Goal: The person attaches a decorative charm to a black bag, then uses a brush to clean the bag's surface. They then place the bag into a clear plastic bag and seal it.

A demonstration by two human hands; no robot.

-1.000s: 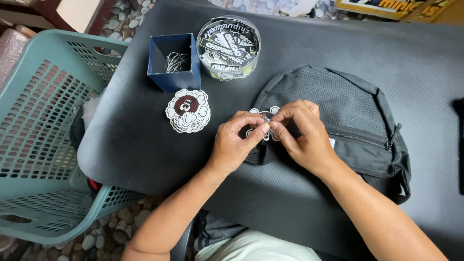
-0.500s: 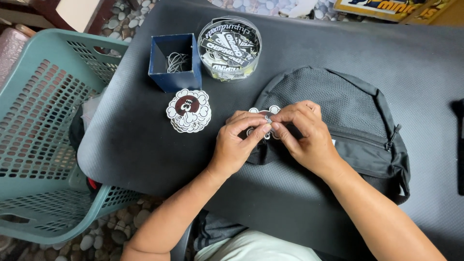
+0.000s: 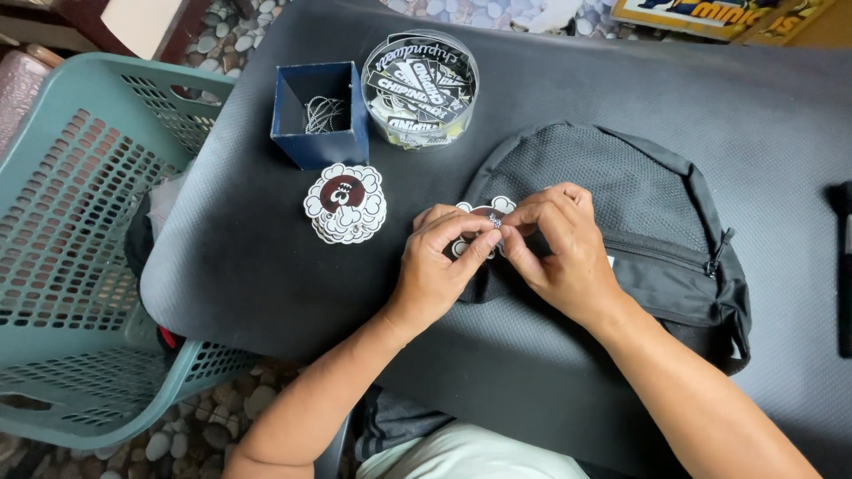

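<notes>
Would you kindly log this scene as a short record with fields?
Surface: dark mat
Left hand: pinching a cloud-shaped tag
Right hand: fingertips at a small chain on the same tag
Under hands: black backpack
Beside: stack of matching tags
Behind: blue box with chains, round clear tub of labels
Left of mat: green basket

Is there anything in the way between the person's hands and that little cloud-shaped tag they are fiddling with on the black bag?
Nothing visible does. The left hand and the right hand both already pinch the small white, cloud-edged tag with a dark centre, which lies on the black mesh-fronted backpack. Only their own fingertips cover part of the tag.
</notes>
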